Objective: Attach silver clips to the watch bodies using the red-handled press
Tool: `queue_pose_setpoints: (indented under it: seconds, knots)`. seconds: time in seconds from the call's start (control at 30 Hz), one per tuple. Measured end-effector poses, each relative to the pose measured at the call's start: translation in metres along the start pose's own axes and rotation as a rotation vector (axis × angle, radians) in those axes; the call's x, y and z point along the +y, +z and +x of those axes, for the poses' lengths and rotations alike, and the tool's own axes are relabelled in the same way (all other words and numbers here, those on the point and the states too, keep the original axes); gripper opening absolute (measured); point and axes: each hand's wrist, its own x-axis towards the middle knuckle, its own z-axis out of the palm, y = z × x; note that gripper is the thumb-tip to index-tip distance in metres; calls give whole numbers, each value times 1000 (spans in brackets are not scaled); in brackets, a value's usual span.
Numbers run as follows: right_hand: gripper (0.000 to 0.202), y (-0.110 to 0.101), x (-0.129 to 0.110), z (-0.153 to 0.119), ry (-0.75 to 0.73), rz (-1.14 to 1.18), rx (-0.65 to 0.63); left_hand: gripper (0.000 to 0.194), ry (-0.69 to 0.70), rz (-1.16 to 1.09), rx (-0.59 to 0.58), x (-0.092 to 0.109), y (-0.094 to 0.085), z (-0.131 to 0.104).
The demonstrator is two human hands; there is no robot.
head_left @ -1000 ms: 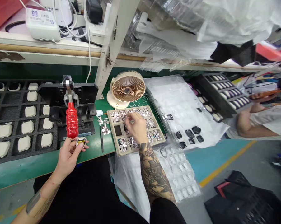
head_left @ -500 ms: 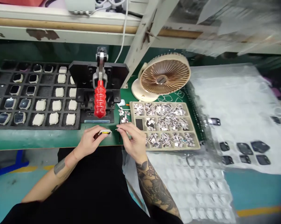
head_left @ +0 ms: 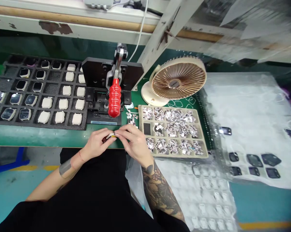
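Pinched in my left hand (head_left: 97,141) is a small smartwatch case (head_left: 110,136), tilted on its edge, with a pale rim and some yellow showing inside. My right hand (head_left: 135,144) has its thumb and forefinger closed at the right end of the case, touching it. Whatever is between those fingertips is too small to make out. Both hands meet over the front edge of the green bench (head_left: 51,138), just below the toggle clamp press with its red handle (head_left: 114,100).
At left, a black foam tray (head_left: 85,124) holds several watches and pale cases. A beige compartment tray (head_left: 204,151) of small silvery pieces lies right, under a desk fan (head_left: 176,80). Clear plastic trays (head_left: 242,112) with dark watch parts spread further right. A slanted white post (head_left: 164,32) rises behind.
My right hand has moved left, closing the gap, and its fingertips now touch the watch case. The view has shifted, so the bench things appear further right.
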Motion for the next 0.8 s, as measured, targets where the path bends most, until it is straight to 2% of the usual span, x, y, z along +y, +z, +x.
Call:
queue_pose_setpoints:
  seconds: [0.1, 0.17, 0.33, 0.43, 0.47, 0.53, 0.6, 0.67, 0.77, 0.8]
  knots:
    - [43, 9, -5, -3, -46, -50, -89, 32, -65, -81, 7, -4, -3, 0]
    - [51, 16, -9, -6, -77, -137, -98, 36, -95, -144, 0, -8, -6, 0]
    - [43, 28, -8, -7, -165, -236, -47, 33, -87, -179, -17, -11, -11, 1]
    - [41, 27, -11, -7, -147, -257, -34, 31, -66, -151, -30, -11, -11, -2]
    - [41, 25, -15, -10, -121, -259, -20, 30, -63, -158, -13, -11, -11, -3]
    - [45, 24, -25, -21, -43, -249, 44, 26, -66, -224, 92, -12, -10, -5]
    - [47, 27, -35, -42, 46, -230, 146, 24, -58, -358, 249, -15, -8, -3]
    - [46, 36, -42, -74, 100, -210, 232, 35, -27, -464, 374, -16, -5, 1]
    - [39, 52, -37, -141, 169, -224, 265, 49, -28, -416, 449, -10, 0, 6]
    - [35, 53, -32, -168, 250, -247, 266, 50, -46, -365, 442, -7, 1, 6]
